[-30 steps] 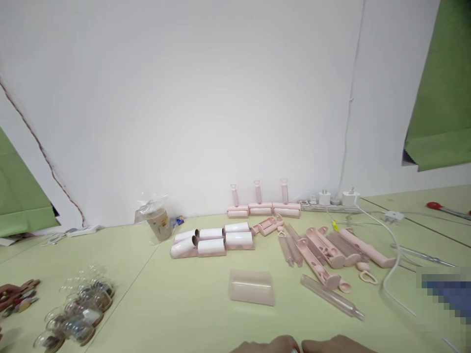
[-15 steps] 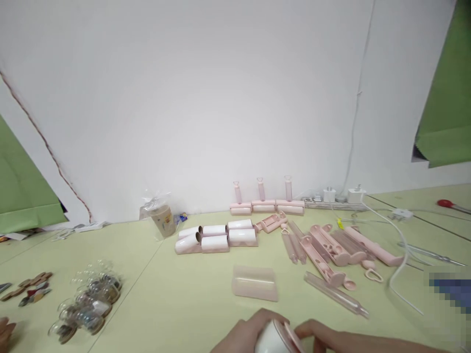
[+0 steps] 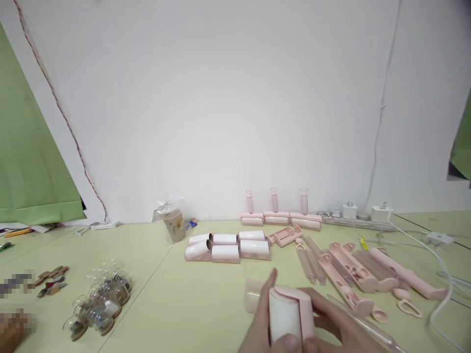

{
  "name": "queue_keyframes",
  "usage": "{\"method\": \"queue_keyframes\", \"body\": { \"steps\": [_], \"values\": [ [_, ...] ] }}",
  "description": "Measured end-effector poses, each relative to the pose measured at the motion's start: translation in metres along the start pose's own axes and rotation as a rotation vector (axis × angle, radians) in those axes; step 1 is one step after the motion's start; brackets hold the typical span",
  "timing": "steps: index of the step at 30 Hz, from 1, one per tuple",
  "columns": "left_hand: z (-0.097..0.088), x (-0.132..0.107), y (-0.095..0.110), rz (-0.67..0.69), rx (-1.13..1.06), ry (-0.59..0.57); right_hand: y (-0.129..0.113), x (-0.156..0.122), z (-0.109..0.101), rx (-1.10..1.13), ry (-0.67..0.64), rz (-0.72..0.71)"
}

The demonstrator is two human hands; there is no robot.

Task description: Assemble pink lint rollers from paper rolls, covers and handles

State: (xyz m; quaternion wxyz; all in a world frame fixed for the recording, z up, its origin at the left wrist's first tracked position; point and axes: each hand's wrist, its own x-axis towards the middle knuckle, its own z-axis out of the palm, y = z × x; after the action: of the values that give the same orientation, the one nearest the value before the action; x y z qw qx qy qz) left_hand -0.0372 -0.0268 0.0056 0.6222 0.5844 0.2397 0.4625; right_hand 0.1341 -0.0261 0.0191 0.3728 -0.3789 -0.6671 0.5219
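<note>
Between my two hands is a lint roller, a white roll seated in a pink plastic housing, held upright near the bottom edge. My left hand wraps its left side, with the thumb across the white roll. My right hand grips the pink housing from the right, its thumb low on the front. Behind my left hand a translucent pink cover lies on the table, partly hidden. A clear pink tube handle lies right of my right hand, partly covered by it.
White rolls in clear covers stand mid-table. Assembled lint rollers line the wall. Pink housings and handles lie right, near a white cable. Left are glass domes, a bagged cup and another person's hand.
The lint roller has come up and turned upright, showing its white front. Both hands rose with it, the left thumb moving onto the roll. The whole view has shifted slightly.
</note>
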Motion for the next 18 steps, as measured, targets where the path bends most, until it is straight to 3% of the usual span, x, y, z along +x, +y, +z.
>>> {"method": "queue_keyframes", "body": {
  "steps": [2, 3, 5, 7, 12, 18],
  "values": [
    [-0.026, 0.005, 0.002, 0.116, 0.265, 0.021, -0.007, 0.009, -0.011, 0.021, 0.035, -0.011],
    [-0.039, 0.006, 0.001, 0.099, 0.416, 0.061, -0.011, 0.015, -0.018, -0.016, 0.074, -0.023],
    [-0.061, 0.009, -0.005, -0.059, 0.576, 0.112, -0.020, 0.028, -0.029, -0.156, 0.169, -0.056],
    [-0.069, 0.008, -0.017, -0.184, 0.568, 0.110, -0.027, 0.038, -0.037, -0.310, 0.199, -0.114],
    [-0.043, 0.002, -0.045, -0.177, 0.387, 0.064, -0.026, 0.033, -0.032, -0.632, 0.017, -0.207],
    [-0.029, 0.000, -0.047, -0.157, 0.328, 0.085, -0.009, 0.014, -0.009, -0.990, -0.158, -0.334]
  ]
}}
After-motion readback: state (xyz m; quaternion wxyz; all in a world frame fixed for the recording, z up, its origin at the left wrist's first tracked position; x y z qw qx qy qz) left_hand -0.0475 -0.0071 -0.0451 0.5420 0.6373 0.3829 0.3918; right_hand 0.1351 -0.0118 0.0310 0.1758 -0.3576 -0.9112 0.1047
